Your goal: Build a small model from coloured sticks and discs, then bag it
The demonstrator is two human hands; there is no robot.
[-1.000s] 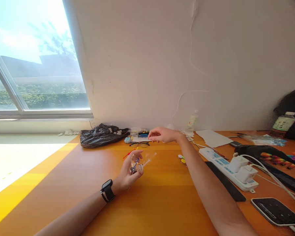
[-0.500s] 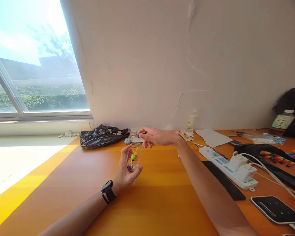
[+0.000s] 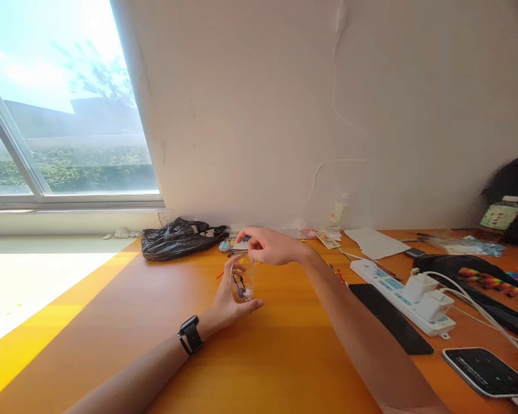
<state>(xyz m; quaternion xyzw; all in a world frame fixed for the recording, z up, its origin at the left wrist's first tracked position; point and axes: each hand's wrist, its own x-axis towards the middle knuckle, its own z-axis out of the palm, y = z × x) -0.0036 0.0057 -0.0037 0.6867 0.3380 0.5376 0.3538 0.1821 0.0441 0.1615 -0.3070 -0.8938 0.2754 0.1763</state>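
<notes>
My left hand (image 3: 228, 302), with a black watch (image 3: 190, 335) on its wrist, is wrapped round a clear see-through cup (image 3: 251, 282). Small coloured pieces (image 3: 242, 292), dark, purple and white, lie low inside it. Directly above the cup's mouth, my right hand (image 3: 274, 246) is bent with its fingers curled and the index finger reaching left. Whatever its fingertips may hold is hidden. A small red piece (image 3: 220, 276) shows just left of my left fingers. Thin red and blue pieces (image 3: 339, 273) lie beyond my right forearm.
A black plastic bag (image 3: 179, 238) lies at the back left. To the right are a white power strip (image 3: 399, 296) with plugs and cables, a black flat pad (image 3: 391, 319) and a black-topped device (image 3: 487, 371). A bottle (image 3: 339, 211) stands by the wall.
My left hand and the cup have shifted slightly right. My right hand's fingers have curled more over the cup. The bright yellow-green piece in the cup no longer shows clearly.
</notes>
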